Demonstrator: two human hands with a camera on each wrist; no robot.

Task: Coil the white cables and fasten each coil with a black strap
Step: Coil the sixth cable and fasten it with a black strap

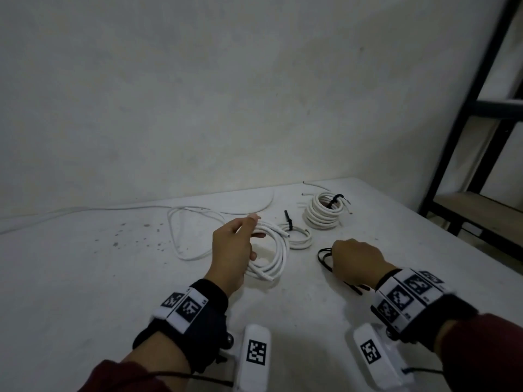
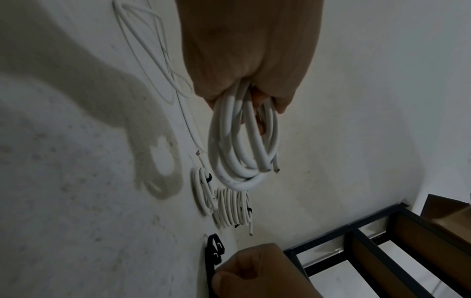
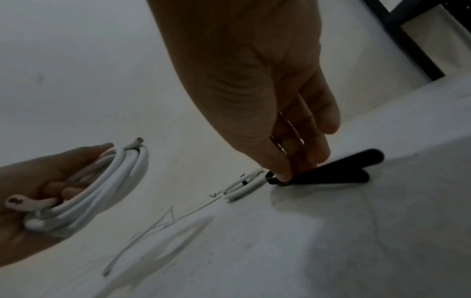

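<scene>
White table, left hand gripping cable coil, right hand pinching black strap

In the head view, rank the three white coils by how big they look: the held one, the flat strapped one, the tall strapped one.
1. Held coil, in the left hand: largest, though nearest the camera.
2. Tall strapped coil and flat strapped coil: similar width, too close to rank; the tall one is farther off.

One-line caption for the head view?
Left hand holds a white coil; right hand grips black straps.
</scene>
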